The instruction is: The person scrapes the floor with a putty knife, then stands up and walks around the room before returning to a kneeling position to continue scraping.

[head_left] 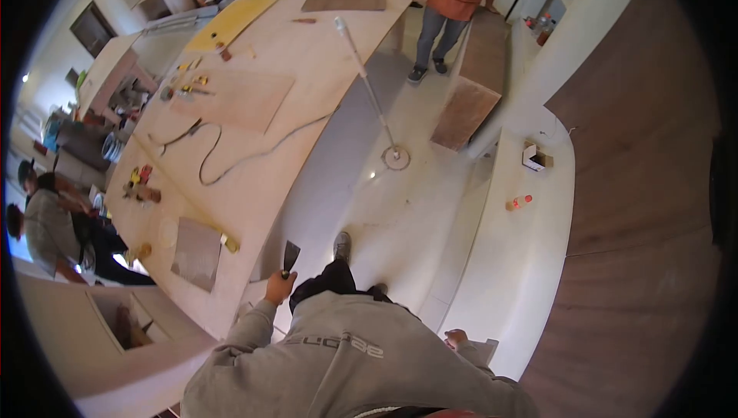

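Observation:
My left hand (279,287) is closed round the handle of a putty knife (291,255), whose dark, wide blade points up beside the edge of the large wooden table (307,149). On my other side, my right hand (456,337) is curled near my waist, partly hidden by the sleeve. Its fingers look closed, but what they hold is too small to make out. Just beside it lies the edge of a flat grey piece (484,350). A brown square board (197,253) rests on the table near my left hand.
A cable (219,158), tools (142,185) and a yellow sheet (231,23) lie on the table. A long pole (369,87) stands on a round base in the aisle. A bottle (519,203) lies on the right ledge. People stand at the far end and left.

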Motion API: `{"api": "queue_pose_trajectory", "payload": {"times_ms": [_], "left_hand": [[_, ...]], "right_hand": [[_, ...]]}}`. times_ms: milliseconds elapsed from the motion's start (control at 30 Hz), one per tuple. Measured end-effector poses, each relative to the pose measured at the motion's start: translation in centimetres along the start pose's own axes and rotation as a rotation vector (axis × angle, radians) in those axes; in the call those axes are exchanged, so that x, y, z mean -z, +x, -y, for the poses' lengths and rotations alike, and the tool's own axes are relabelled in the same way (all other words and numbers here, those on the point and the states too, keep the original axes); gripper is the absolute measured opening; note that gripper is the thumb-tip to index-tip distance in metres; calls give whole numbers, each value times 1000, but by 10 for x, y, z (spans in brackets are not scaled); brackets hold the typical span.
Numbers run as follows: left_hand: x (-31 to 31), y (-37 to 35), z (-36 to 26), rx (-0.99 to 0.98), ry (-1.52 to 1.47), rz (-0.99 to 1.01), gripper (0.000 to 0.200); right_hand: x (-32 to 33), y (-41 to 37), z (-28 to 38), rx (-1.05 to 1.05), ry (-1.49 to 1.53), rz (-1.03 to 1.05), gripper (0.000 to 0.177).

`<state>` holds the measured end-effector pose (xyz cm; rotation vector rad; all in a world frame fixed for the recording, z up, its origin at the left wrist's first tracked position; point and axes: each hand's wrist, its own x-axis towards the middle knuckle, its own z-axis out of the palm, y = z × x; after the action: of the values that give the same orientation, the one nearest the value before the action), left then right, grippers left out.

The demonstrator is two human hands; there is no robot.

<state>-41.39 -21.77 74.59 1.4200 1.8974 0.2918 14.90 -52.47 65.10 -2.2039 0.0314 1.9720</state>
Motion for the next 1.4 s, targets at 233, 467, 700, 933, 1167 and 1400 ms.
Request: {"api": "queue_pose_trajectory", "payload": {"times_ms": [233,467,700,933,1167,1400], "left_hand": [[28,-5,-35,-108,174,82,50],[41,15,-44,-244,231,131,44],[36,26,-7,-25,118,312,41],[44,77,-18,-51,99,352,39],[56,122,-60,-136,183,320,43],[31,117,-56,-17,144,206,48]], "right_hand": [[-22,14,-39,-113,213,-55,13],[-28,25,60,429,84,-137,31],[-57,-39,104,290,47,-228,38],[-64,-22,61,-86,-181,-114,29],[-67,-31,138,251,-124,-259,25],[-58,-5,223,464,-312,-167,23]]}}
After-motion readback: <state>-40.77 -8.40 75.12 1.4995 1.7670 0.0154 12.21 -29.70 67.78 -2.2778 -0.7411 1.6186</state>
